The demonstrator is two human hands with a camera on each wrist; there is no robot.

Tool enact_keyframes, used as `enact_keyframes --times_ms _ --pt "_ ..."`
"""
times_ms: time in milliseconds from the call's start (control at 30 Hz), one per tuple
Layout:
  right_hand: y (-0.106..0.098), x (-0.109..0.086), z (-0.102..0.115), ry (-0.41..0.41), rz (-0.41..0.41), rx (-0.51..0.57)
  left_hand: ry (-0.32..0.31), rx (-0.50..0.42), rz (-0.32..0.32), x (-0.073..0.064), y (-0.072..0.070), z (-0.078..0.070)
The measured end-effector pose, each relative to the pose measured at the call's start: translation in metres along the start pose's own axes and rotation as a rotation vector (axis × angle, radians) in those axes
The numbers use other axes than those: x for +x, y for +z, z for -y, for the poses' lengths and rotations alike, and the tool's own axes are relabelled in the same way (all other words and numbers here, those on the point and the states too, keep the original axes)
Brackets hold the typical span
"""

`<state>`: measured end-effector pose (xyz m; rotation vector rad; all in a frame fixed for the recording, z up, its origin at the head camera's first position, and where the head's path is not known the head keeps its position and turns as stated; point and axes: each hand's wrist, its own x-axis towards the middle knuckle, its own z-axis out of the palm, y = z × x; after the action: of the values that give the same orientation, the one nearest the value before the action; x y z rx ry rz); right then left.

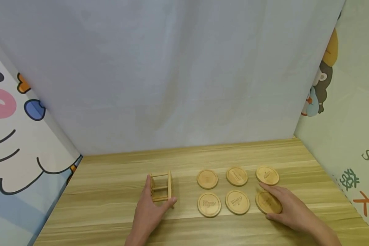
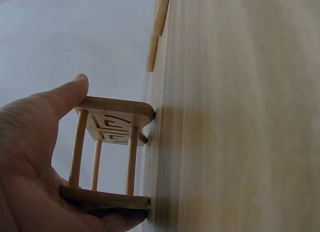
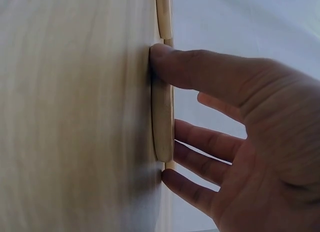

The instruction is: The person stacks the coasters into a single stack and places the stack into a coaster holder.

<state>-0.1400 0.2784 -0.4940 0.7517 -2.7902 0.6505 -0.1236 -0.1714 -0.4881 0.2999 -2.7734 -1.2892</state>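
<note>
My left hand (image 1: 149,210) grips a small wooden coaster rack (image 1: 169,186), its thumb on one side panel and its fingers round the other. In the left wrist view, round bars join the rack's two panels (image 2: 107,197), and a cut-out pattern shows in the farther one. My right hand (image 1: 292,208) holds the front right round wooden coaster (image 1: 267,203) by its edge, thumb at the near side and fingers at the far side. Seen edge-on in the right wrist view, that coaster (image 3: 163,122) lies close against the tabletop, with the thumb on its rim.
Several more wooden coasters lie flat in two rows between the hands, among them the back right one (image 1: 267,175) and the front left one (image 1: 209,205). A pale curtain (image 1: 178,85) hangs behind the wood-grain table (image 1: 110,191). Printed cloths flank both sides.
</note>
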Motion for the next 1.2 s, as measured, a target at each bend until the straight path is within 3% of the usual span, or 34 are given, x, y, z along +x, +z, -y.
enact_keyframes --times_ms 400,1200 --pt "-0.003 0.000 0.005 0.037 0.045 0.025 -0.004 0.006 0.005 -0.001 0.000 0.001" --pt "-0.010 0.010 0.028 0.030 0.000 0.020 0.013 0.018 0.006 -0.002 -0.002 -0.003"
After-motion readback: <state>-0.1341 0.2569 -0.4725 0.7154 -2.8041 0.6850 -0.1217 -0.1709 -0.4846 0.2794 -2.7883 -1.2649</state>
